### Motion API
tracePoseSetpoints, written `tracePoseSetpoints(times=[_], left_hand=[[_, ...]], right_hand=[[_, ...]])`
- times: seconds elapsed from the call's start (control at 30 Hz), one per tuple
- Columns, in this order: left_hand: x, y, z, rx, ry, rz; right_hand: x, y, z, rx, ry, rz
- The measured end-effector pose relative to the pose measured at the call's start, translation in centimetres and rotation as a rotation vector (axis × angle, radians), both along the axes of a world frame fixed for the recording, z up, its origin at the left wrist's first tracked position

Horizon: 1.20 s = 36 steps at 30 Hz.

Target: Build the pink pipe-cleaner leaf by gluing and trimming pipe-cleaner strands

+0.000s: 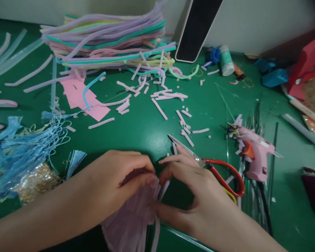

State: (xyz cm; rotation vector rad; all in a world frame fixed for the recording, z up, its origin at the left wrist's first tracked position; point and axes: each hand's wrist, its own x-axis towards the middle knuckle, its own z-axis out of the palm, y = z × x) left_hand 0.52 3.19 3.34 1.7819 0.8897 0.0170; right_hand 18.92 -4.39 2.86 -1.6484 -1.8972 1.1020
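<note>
Lavender pipe-cleaner bundle (132, 217): a pleated fan of fuzzy lilac stems, low in the head view near the front edge of the green table (147, 129), partly under both my hands.

Left hand (120, 175): curled over the top of the bundle, fingers narrow and pinched down on the gathered stem ends; I hold them together at that point.

Right hand (196, 196): meets the left at the same spot, thumb and forefinger closed on a single pale stem (164, 189) that stands out from the bundle; the other fingers lie loosely bent.

Step in hand, as I judge it: gathering and pinching the stems at one neck, working one strand in or round. The next move calls for a firm left pinch so the fan does not spring apart while the right fingers work the loose strand.

Nearby: red-handled scissors (220, 171) just behind the right hand, blades toward the cut lilac scraps (183, 122); pink glue gun (252, 148) to the right; stack of pastel pipe cleaners (107, 38) at the back; blue tassels (21, 147) at left.

Hard to make out: the neck itself is hidden under my fingers, so I cannot tell whether it is tied or twisted. The bundle's lower end is cut off by the frame. Right side blurred.
</note>
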Motion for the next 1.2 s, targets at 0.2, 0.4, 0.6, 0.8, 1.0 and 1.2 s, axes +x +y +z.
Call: tracePoseSetpoints(times=[0.2,0.4,0.6,0.8,1.0,1.2], left_hand=[[-0.2,0.1,-0.5,0.059,0.008,0.043],[-0.2,-0.3,-1.5,0.227,0.154,-0.02],[-1.5,-3.7,-4.0,0.92,0.095,-0.014],[-2.2,-5.3,-5.4,1.104,-0.059,-0.142],[-2.2,-5.2,-5.6,1.106,-0.047,-0.164],[-2.3,-5.3,-5.6,1.134,-0.031,-0.208]], right_hand=[[0.9,-0.1,0.0,0.247,-0.047,0.142],[0.8,0.5,-1.2,0.422,-0.121,0.428],[1.4,1.3,-2.6,0.124,0.07,0.161],[1.3,2.2,-3.2,-0.08,0.11,-0.105],[1.2,3.6,-3.0,-0.171,0.0,-0.125],[1.0,4.2,-2.9,-0.215,-0.054,-0.119]])
